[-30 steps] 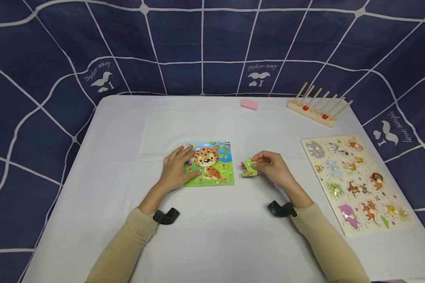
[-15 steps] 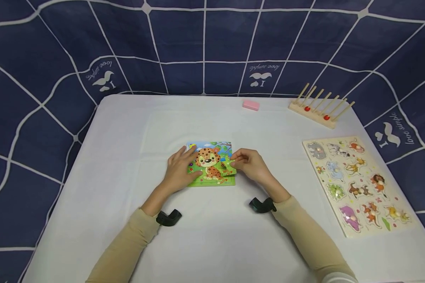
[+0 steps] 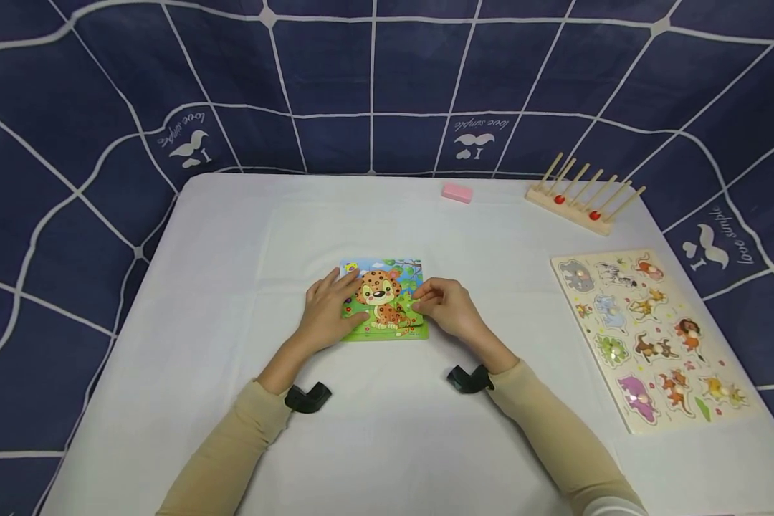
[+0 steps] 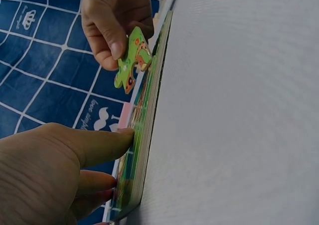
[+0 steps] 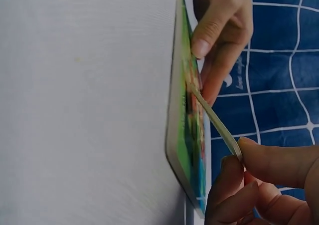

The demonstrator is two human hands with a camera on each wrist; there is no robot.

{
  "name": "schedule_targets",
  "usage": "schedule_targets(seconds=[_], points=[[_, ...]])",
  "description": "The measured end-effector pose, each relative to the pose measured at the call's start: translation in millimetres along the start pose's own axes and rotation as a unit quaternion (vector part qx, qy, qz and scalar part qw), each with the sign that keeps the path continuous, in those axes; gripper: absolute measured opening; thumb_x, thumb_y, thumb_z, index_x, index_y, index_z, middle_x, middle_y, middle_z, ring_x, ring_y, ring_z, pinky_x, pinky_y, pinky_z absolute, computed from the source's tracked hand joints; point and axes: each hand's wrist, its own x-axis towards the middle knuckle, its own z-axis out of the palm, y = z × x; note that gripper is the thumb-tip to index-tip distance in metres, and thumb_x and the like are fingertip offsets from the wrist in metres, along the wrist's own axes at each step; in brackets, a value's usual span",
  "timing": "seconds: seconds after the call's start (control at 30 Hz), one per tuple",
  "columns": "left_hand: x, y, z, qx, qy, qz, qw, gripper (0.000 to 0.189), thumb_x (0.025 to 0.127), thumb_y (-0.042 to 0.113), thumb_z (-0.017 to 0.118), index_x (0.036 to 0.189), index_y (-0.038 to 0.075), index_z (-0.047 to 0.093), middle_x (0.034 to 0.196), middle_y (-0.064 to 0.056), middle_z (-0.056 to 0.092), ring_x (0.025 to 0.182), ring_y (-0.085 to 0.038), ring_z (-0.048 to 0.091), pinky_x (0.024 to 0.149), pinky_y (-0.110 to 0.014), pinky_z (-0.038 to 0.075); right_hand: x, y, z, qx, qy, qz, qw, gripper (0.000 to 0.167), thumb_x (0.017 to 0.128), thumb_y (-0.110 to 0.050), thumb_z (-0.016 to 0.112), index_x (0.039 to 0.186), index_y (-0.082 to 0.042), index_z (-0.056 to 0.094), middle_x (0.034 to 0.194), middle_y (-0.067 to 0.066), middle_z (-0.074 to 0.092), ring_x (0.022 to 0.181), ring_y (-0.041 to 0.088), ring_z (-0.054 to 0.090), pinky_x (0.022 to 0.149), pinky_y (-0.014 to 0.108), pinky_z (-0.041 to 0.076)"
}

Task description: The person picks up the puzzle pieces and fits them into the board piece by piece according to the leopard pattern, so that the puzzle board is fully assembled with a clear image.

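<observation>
A square leopard jigsaw puzzle board (image 3: 382, 335) lies on the white table. On its left side rests my left hand (image 3: 327, 309), fingers spread over the picture and thumb along the near part. My right hand (image 3: 450, 308) pinches a green puzzle piece (image 4: 130, 60) between thumb and fingers at the board's right side. In the right wrist view the piece (image 5: 219, 122) is tilted, its far edge down at the board and its near edge raised in my fingertips. From the head, the piece overlaps the leopard's body and tail area.
To the right lies a wooden animal peg puzzle (image 3: 651, 344). A wooden rack with upright sticks and red beads (image 3: 570, 211) stands at the back right, and a pink block (image 3: 456, 192) sits near the back edge. A dark blue checked cloth (image 3: 335, 79) hangs behind the table.
My right hand has carried the puzzle piece left from beside the board to over its right part, then slightly lower. My left hand stays on the board, with only a slight shift.
</observation>
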Motion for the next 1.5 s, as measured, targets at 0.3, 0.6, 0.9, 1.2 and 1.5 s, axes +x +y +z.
schedule_targets(seconds=[0.3, 0.6, 0.9, 1.2, 1.5], points=[[0.7, -2.0, 1.0, 0.003, -0.002, -0.001, 1.0, 0.067, 0.085, 0.028, 0.075, 0.142, 0.004, 0.05, 0.156, -0.01, 0.038, 0.149, -0.038, 0.018, 0.115, -0.059, 0.012, -2.1, -1, 6, -0.059, 0.014, -0.026, 0.9978, 0.009, 0.081, -0.005, 0.076, 0.086, -0.003, 0.069, 0.077, 0.007, 0.067, 0.062, 0.01, 0.056, 0.058, 0.022, 0.045], [2.4, -3.7, 2.3, 0.003, -0.002, -0.001, 1.0, 0.067, 0.085, 0.027, 0.076, 0.142, 0.004, 0.05, 0.156, -0.009, 0.038, 0.149, -0.038, 0.018, 0.115, -0.059, 0.011, -2.3, 0, 6, -0.089, 0.02, -0.032, 0.9953, 0.007, 0.078, -0.006, 0.077, 0.081, -0.005, 0.071, 0.072, 0.004, 0.065, 0.061, 0.01, 0.055, 0.059, 0.023, 0.045], [2.5, -3.9, 1.4, 0.001, -0.001, -0.001, 1.0, 0.067, 0.085, 0.027, 0.075, 0.142, 0.003, 0.049, 0.156, -0.01, 0.038, 0.149, -0.038, 0.017, 0.115, -0.059, 0.011, -1.9, 0, 8, -0.1, 0.033, -0.031, 0.9939, 0.007, 0.078, -0.007, 0.078, 0.08, -0.007, 0.072, 0.073, 0.003, 0.065, 0.064, 0.011, 0.057, 0.06, 0.023, 0.045], [1.7, -3.6, 1.0, 0.001, -0.002, -0.002, 1.0, 0.067, 0.085, 0.028, 0.075, 0.142, 0.003, 0.049, 0.156, -0.01, 0.038, 0.149, -0.038, 0.018, 0.115, -0.059, 0.011, -3.2, -1, 12, -0.118, 0.049, -0.037, 0.9911, 0.009, 0.077, -0.009, 0.08, 0.082, -0.007, 0.073, 0.077, 0.005, 0.066, 0.066, 0.013, 0.058, 0.063, 0.025, 0.046], [1.8, -3.3, 1.7, -0.002, -0.001, -0.002, 1.0, 0.067, 0.085, 0.027, 0.075, 0.142, 0.004, 0.049, 0.156, -0.009, 0.038, 0.149, -0.038, 0.018, 0.115, -0.059, 0.01, -2.1, 5, 16, -0.128, 0.048, -0.048, 0.9895, 0.009, 0.077, -0.008, 0.081, 0.082, -0.006, 0.074, 0.076, 0.004, 0.059, 0.067, 0.013, 0.053, 0.063, 0.024, 0.043]])
